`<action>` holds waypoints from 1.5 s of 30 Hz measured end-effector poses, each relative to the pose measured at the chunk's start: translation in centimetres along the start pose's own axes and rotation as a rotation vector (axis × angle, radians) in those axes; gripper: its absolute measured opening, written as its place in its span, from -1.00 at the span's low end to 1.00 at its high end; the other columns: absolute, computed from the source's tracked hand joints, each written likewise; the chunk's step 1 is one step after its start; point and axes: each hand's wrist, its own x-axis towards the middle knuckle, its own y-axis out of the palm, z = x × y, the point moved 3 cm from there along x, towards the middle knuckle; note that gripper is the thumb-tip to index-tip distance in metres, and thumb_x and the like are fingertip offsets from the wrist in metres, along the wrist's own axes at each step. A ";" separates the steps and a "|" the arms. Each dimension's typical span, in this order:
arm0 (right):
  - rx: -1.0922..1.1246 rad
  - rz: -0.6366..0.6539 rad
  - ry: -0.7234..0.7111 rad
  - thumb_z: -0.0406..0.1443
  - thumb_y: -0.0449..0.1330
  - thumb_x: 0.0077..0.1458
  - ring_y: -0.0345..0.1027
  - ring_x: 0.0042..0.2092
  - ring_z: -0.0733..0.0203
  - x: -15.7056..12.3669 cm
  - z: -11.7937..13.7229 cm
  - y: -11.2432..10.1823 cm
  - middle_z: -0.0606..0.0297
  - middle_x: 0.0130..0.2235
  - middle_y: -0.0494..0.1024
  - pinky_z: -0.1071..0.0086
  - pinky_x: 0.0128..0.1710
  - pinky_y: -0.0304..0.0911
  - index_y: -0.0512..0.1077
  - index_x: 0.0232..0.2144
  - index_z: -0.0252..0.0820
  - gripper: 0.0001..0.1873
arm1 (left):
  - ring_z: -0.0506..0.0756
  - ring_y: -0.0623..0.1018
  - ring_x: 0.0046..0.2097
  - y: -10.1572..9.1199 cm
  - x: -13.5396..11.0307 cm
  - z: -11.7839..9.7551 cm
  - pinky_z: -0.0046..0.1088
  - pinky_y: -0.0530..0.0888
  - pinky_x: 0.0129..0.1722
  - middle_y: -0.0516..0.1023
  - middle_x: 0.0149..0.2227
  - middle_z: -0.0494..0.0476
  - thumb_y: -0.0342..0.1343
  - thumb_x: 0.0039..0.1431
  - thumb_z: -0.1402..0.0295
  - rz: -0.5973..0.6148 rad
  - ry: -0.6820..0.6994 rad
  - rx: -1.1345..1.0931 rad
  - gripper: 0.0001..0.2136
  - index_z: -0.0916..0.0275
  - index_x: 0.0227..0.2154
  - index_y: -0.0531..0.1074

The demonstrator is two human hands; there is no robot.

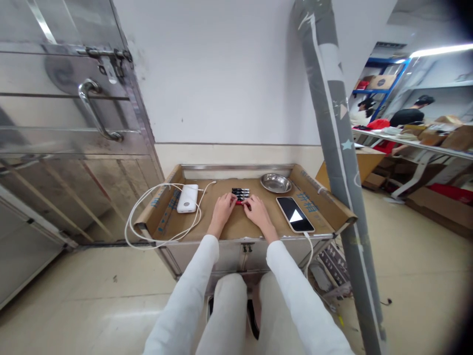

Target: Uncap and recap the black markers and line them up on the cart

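Observation:
Both my hands rest on a cardboard-covered metal table (236,224). My left hand (223,207) and my right hand (255,208) meet fingertip to fingertip on a small red object (239,201), pinching it from either side. Just beyond it lies a row of black cylindrical batteries (240,192). The fingers of both hands are curled and pressed together. What the red object is I cannot make out.
A white power bank (187,198) with a looping white cable (148,217) lies at the left. A phone (294,214) on a cable lies at the right, with a steel dish (275,183) behind it. A grey rolled mat (332,123) leans at the right. People work at a far bench (410,116).

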 end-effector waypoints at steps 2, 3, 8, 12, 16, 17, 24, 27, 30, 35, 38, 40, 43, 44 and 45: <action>-0.006 0.009 0.002 -0.35 0.06 0.12 0.26 -0.12 0.15 -0.1 -0.2 0.1 0.22 -0.20 0.42 0.33 -0.12 0.09 0.40 -0.27 -0.16 -0.86 | 0.08 0.47 -0.13 0.2 0.2 0.2 -0.36 0.33 -0.09 0.50 -0.21 0.11 -0.04 0.26 0.38 -0.010 0.016 -0.033 -0.90 0.21 -0.23 0.34; -0.006 0.017 0.000 -0.35 0.06 0.12 0.26 -0.13 0.15 -0.1 -0.3 0.2 0.22 -0.20 0.43 0.33 -0.12 0.09 0.39 -0.27 -0.16 -0.86 | 0.08 0.47 -0.14 0.4 0.3 0.4 -0.36 0.33 -0.09 0.50 -0.21 0.10 -0.04 0.26 0.38 -0.014 0.025 -0.051 -0.90 0.21 -0.23 0.34; -0.016 0.035 -0.001 -0.36 0.06 0.11 0.26 -0.17 0.16 -0.2 -0.5 0.4 0.25 -0.25 0.45 0.34 -0.16 0.07 0.37 -0.27 -0.15 -0.87 | 0.09 0.48 -0.14 0.8 0.5 0.9 -0.36 0.35 -0.09 0.51 -0.21 0.10 -0.02 0.25 0.39 -0.033 0.043 -0.127 -0.91 0.20 -0.24 0.35; -0.076 -0.010 0.062 -0.30 0.08 0.10 0.25 -0.16 0.13 -0.4 -0.4 0.1 0.23 -0.25 0.45 0.33 -0.17 0.04 0.36 -0.29 -0.16 -0.89 | 0.09 0.49 -0.14 0.5 0.3 0.8 -0.37 0.37 -0.10 0.52 -0.22 0.10 -0.02 0.24 0.42 -0.049 0.026 -0.178 -0.92 0.20 -0.25 0.36; -0.142 -0.029 0.086 -0.31 0.07 0.10 0.24 -0.15 0.12 -0.7 0.0 -0.3 0.21 -0.24 0.45 0.31 -0.16 0.03 0.34 -0.34 -0.16 -0.92 | 0.09 0.49 -0.14 0.3 0.3 0.6 -0.37 0.38 -0.09 0.52 -0.21 0.11 -0.02 0.24 0.42 -0.060 0.003 -0.195 -0.90 0.21 -0.23 0.37; -0.146 -0.022 0.081 -0.31 0.06 0.10 0.24 -0.15 0.12 -0.7 0.0 -0.3 0.21 -0.25 0.45 0.31 -0.16 0.03 0.34 -0.35 -0.16 -0.92 | 0.09 0.49 -0.13 0.3 0.3 0.6 -0.37 0.38 -0.08 0.52 -0.20 0.11 -0.01 0.24 0.42 -0.062 -0.002 -0.195 -0.89 0.20 -0.22 0.37; -0.073 -0.122 -0.003 -0.30 -0.03 0.21 0.25 -0.15 0.13 0.1 0.5 -0.7 0.20 -0.22 0.44 0.32 -0.14 0.07 0.34 -0.27 -0.17 -0.84 | 0.09 0.50 -0.12 0.2 0.1 0.5 -0.36 0.39 -0.06 0.51 -0.19 0.11 -0.02 0.24 0.41 -0.041 -0.014 -0.166 -0.87 0.20 -0.22 0.40; -0.038 -0.148 -0.052 -0.30 -0.06 0.23 0.26 -0.17 0.12 0.3 0.7 -0.8 0.19 -0.21 0.45 0.32 -0.15 0.09 0.35 -0.26 -0.18 -0.81 | 0.09 0.49 -0.13 0.2 0.0 0.3 -0.37 0.38 -0.07 0.51 -0.19 0.10 -0.03 0.25 0.41 -0.020 -0.004 -0.161 -0.88 0.20 -0.23 0.40; -0.005 -0.159 -0.078 -0.30 -0.08 0.25 0.27 -0.18 0.12 0.3 0.8 -0.9 0.19 -0.23 0.47 0.31 -0.16 0.10 0.35 -0.25 -0.17 -0.78 | 0.08 0.49 -0.15 0.3 0.0 0.2 -0.37 0.38 -0.07 0.52 -0.20 0.09 -0.04 0.26 0.40 0.000 0.014 -0.154 -0.87 0.19 -0.23 0.40; 0.037 -0.196 -0.069 -0.29 -0.11 0.27 0.29 -0.19 0.10 0.1 0.7 -1.2 0.17 -0.23 0.49 0.29 -0.15 0.13 0.36 -0.25 -0.17 -0.75 | 0.08 0.49 -0.15 0.2 0.0 0.1 -0.39 0.38 -0.09 0.52 -0.21 0.10 -0.06 0.27 0.39 0.002 0.016 -0.136 -0.86 0.19 -0.24 0.41; 0.065 -0.189 -0.081 -0.30 -0.11 0.27 0.30 -0.19 0.10 0.0 0.6 -1.2 0.17 -0.23 0.49 0.29 -0.14 0.14 0.37 -0.25 -0.16 -0.74 | 0.07 0.49 -0.15 0.0 0.0 -0.1 -0.40 0.38 -0.09 0.51 -0.21 0.10 -0.08 0.27 0.38 0.007 0.028 -0.141 -0.84 0.18 -0.24 0.41; 0.077 -0.196 -0.078 -0.31 -0.11 0.26 0.30 -0.19 0.11 0.0 0.6 -1.2 0.18 -0.23 0.50 0.29 -0.14 0.15 0.37 -0.24 -0.17 -0.75 | 0.07 0.49 -0.15 0.0 0.0 -0.3 -0.40 0.38 -0.08 0.52 -0.21 0.09 -0.07 0.27 0.38 0.028 0.050 -0.149 -0.85 0.18 -0.24 0.41; 0.071 -0.210 -0.056 -0.32 -0.10 0.26 0.31 -0.20 0.11 -0.2 0.4 -1.2 0.18 -0.23 0.51 0.29 -0.15 0.15 0.37 -0.25 -0.17 -0.76 | 0.07 0.48 -0.15 0.1 0.1 -0.5 -0.40 0.38 -0.07 0.52 -0.20 0.07 -0.04 0.25 0.37 0.055 0.085 -0.170 -0.87 0.17 -0.26 0.42; 0.067 -0.209 -0.053 -0.32 -0.09 0.26 0.31 -0.20 0.11 -0.2 0.4 -1.2 0.18 -0.23 0.51 0.29 -0.15 0.16 0.37 -0.25 -0.17 -0.76 | 0.07 0.48 -0.14 0.2 0.1 -0.5 -0.40 0.38 -0.07 0.53 -0.20 0.07 -0.03 0.25 0.37 0.055 0.092 -0.177 -0.87 0.17 -0.26 0.42; 0.065 -0.203 -0.056 -0.32 -0.09 0.26 0.32 -0.19 0.12 -0.3 0.4 -1.2 0.18 -0.23 0.51 0.29 -0.15 0.16 0.37 -0.24 -0.17 -0.77 | 0.07 0.48 -0.13 0.2 0.1 -0.5 -0.40 0.38 -0.07 0.53 -0.20 0.07 -0.02 0.24 0.38 0.052 0.095 -0.185 -0.88 0.17 -0.25 0.42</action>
